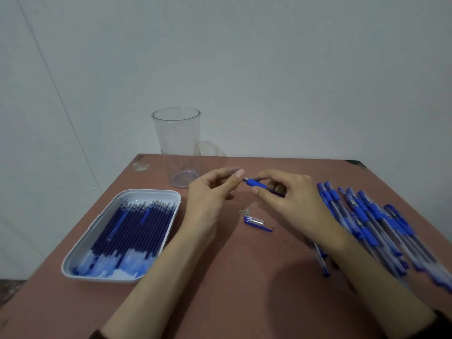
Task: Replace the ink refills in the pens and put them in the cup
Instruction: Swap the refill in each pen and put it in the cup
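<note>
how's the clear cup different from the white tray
The cup is tall, see-through and empty; the tray is shallow, white and opaque, and filled with blue refills. The cup is round and stands upright by the table's far edge; the tray is a rounded rectangle lying nearer the person. Both rest on the brown table, towards its left side.

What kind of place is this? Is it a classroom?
Hard to say; it looks like a plain room set up for a pen job: a bare wall, a reddish table, a tray of refills, and a pile of blue pens.
</note>
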